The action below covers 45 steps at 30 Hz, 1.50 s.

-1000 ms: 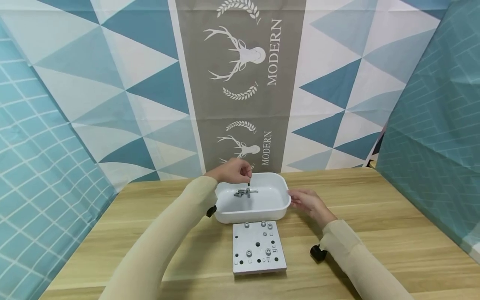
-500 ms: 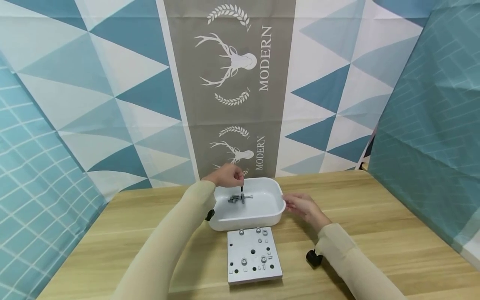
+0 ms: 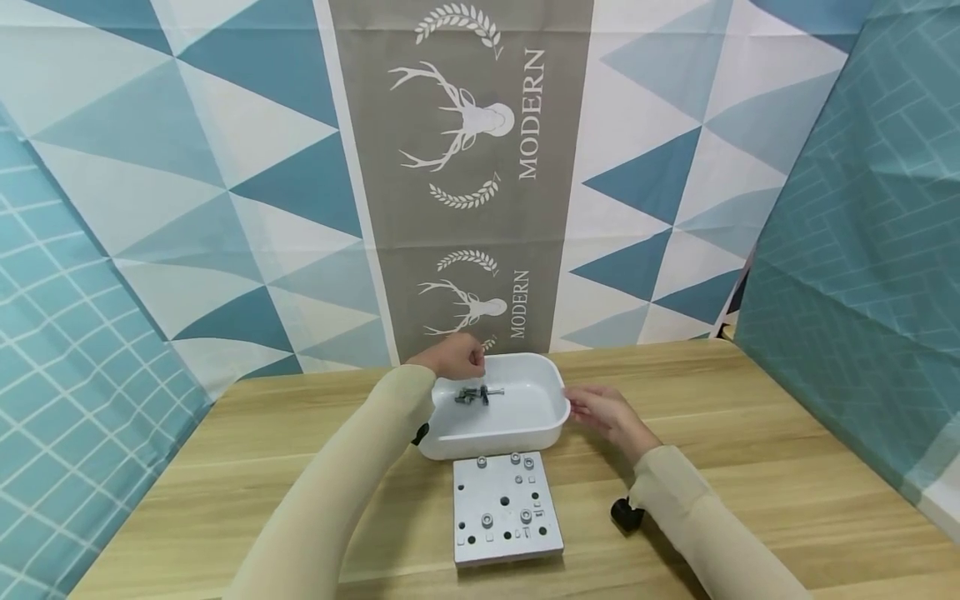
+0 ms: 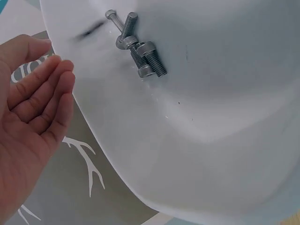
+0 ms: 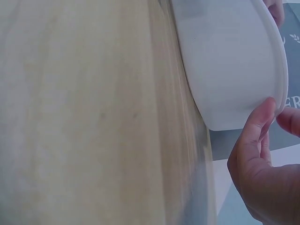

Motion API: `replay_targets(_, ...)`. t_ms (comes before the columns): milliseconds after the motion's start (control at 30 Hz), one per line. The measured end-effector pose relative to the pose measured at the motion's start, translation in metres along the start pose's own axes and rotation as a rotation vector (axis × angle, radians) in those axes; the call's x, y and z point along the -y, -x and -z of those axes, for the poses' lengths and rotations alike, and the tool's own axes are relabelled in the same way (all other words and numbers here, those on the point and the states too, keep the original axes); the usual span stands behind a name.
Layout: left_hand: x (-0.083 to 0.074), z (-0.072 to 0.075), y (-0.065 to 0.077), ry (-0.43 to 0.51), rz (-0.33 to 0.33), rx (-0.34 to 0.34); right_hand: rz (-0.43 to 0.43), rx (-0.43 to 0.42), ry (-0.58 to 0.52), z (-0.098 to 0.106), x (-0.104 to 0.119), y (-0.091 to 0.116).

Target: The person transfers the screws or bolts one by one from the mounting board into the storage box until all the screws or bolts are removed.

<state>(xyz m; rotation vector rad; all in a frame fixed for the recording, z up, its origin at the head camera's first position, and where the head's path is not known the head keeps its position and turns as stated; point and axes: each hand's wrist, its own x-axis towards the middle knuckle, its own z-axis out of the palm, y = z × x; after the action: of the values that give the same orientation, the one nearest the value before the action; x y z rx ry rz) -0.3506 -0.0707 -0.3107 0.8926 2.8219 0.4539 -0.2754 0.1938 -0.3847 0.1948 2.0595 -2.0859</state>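
Note:
My left hand (image 3: 456, 357) hovers over the back left of a white plastic bin (image 3: 534, 407), its fingers loosely bent with nothing between them. Just off its fingertips, a blurred dark slim rod (image 4: 91, 31) shows in the left wrist view, apart from the hand. Several silver socket-head bolts (image 4: 136, 47) lie in a small pile on the bin's floor. At the bin's right end, my right hand (image 5: 260, 154) pinches the rim, fingers against the outer wall and thumb at the lip. A silver metal block (image 3: 487, 496) with holes and several bolts set in it sits in front of the bin.
Everything stands on a wood-grain table (image 3: 652, 575). A patterned cloth backdrop (image 3: 465, 192) rises right behind the bin, with blue tiled cloth on the left and teal cloth on the right. Black devices (image 3: 627, 515) are strapped at the wrists.
Earlier my left hand pinched the dark slim rod upright over the bin; now it has let go of it. The right hand stays at the rim. The head view has shifted slightly.

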Motion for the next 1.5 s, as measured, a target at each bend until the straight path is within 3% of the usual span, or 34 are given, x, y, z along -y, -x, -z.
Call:
replay_targets(133,-0.002,-0.001,0.0,0.0,0.008,-0.003,-0.013,-0.013,0.013,0.0,0.001,0.001)
replay_targets(400,-0.017,-0.004,0.009,-0.007,-0.067,0.011,-0.026,-0.027,-0.001,0.0,0.003,0.002)
replay_targets(767,-0.045,-0.009,0.036,0.0,-0.218,0.036,-0.025,-0.014,0.005,0.0,0.007,0.003)
replay_targets(1100,-0.058,-0.018,0.054,0.032,-0.261,0.057,-0.007,0.009,-0.008,0.0,0.007,0.005)
replay_targets(1500,-0.07,-0.037,0.086,0.078,-0.345,0.072,-0.01,0.005,-0.012,-0.002,0.005,0.007)
